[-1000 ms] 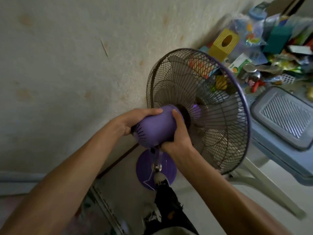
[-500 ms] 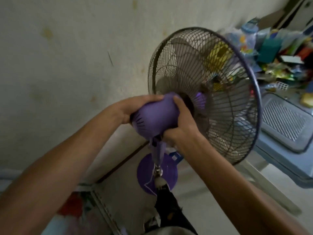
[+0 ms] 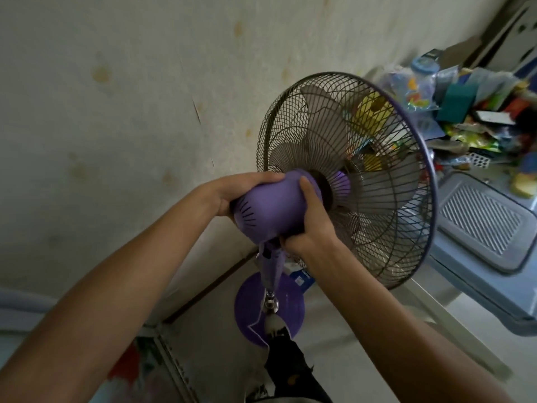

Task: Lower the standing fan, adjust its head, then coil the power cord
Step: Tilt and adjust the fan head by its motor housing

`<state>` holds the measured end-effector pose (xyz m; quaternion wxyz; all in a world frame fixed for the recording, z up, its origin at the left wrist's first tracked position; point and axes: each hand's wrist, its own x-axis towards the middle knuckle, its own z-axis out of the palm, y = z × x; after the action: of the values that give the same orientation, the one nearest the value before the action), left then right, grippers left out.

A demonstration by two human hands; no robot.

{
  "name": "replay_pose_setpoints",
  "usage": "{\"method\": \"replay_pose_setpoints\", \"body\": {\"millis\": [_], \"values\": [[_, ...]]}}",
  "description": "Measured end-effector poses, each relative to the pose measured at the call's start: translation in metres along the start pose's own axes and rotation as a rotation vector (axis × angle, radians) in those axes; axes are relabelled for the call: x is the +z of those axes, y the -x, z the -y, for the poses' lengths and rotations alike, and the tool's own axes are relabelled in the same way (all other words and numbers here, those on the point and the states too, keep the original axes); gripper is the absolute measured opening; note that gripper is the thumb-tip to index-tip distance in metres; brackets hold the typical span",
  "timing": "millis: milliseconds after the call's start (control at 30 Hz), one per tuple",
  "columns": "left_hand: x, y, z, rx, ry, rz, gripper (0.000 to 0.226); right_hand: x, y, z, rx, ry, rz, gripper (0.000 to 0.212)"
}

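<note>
floor (image 3: 334, 338): pale, smooth, met a stained wall (image 3: 116, 112) along a dark skirting strip. fan base (image 3: 286, 303): round, purple, stood flat on the floor near the wall. chair legs (image 3: 453, 324): white, rested on the floor right of the base. table (image 3: 476, 271): grey-blue, at far right; carried a ribbed grey tray (image 3: 482, 222) and, behind it, a heap of packets and boxes (image 3: 470, 117), individual items unclear.

No text or label is clear enough to read.
</note>
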<state>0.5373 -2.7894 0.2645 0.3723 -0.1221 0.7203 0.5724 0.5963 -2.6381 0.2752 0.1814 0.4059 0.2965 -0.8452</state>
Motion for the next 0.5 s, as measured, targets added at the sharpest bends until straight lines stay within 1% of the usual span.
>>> {"method": "replay_pose_setpoints", "body": {"millis": [133,233,300,367,433,500], "values": [[-0.007,-0.001,-0.009,0.012,-0.069,0.067,0.050,-0.007,0.005,-0.021,-0.032,-0.073,0.020,0.080],[-0.001,-0.004,-0.008,0.011,-0.070,0.064,0.057,-0.002,0.002,-0.010,-0.017,-0.089,-0.017,0.076],[0.004,-0.005,-0.004,0.020,-0.034,0.024,0.061,0.004,-0.001,0.006,0.008,-0.057,-0.071,0.066],[0.004,-0.007,0.001,0.037,-0.007,-0.025,0.062,0.007,-0.004,0.013,0.013,-0.002,-0.063,0.057],[0.000,-0.008,0.001,0.046,-0.019,-0.021,0.066,0.009,-0.005,0.013,0.027,0.004,-0.071,0.063],[-0.004,-0.009,-0.003,0.048,-0.066,0.026,0.069,0.010,-0.006,0.007,0.028,-0.035,-0.096,0.069]]}}
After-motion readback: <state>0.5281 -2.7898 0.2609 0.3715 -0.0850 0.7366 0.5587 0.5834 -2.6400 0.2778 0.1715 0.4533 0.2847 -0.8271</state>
